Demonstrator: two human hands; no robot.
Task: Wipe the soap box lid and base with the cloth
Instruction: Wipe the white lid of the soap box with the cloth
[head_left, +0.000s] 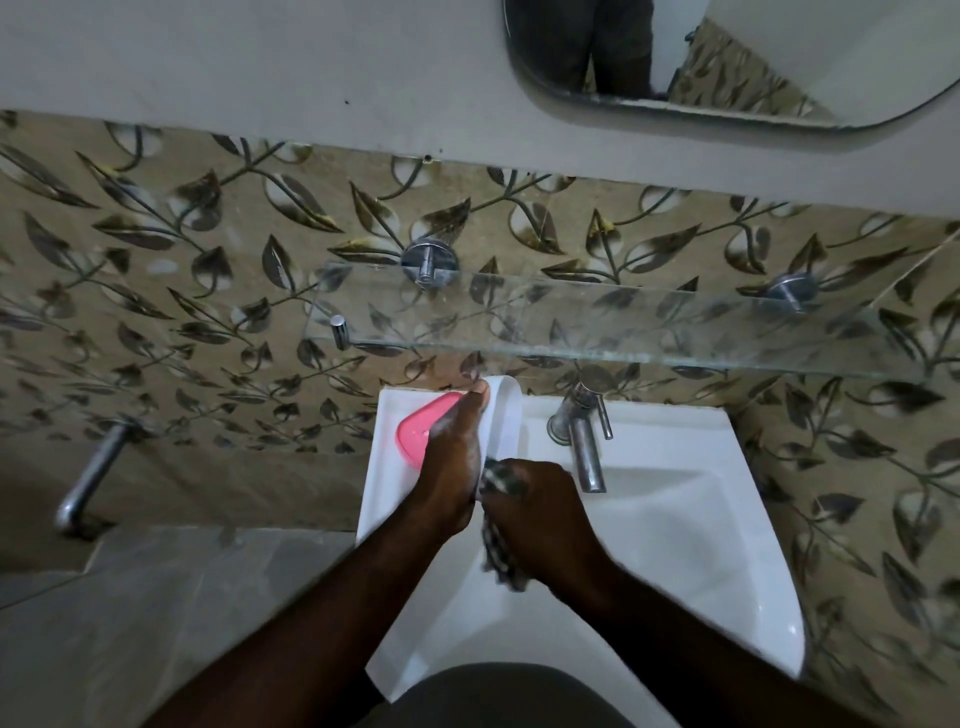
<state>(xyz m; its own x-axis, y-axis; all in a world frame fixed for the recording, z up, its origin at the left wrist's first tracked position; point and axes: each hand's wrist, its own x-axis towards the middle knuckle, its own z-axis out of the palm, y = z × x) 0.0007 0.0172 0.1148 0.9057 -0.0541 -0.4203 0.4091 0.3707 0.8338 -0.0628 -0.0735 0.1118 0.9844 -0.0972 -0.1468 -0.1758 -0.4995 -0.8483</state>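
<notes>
A pink soap box part (418, 434) lies on the left ledge of the white sink (675, 431). My left hand (451, 457) holds a white soap box part (503, 415) upright on its edge beside the pink one, fingers stretched along it. My right hand (540, 499) is closed on a dark checked cloth (497, 540), pressed against the near end of the white part. The cloth's tail hangs down over the basin. Which part is the lid and which the base I cannot tell.
A chrome tap (584, 441) stands right of my hands at the sink's back. A glass shelf (571, 322) juts from the leaf-patterned wall above. A second tap (93, 473) is on the wall at left, and a mirror (727, 57) hangs above.
</notes>
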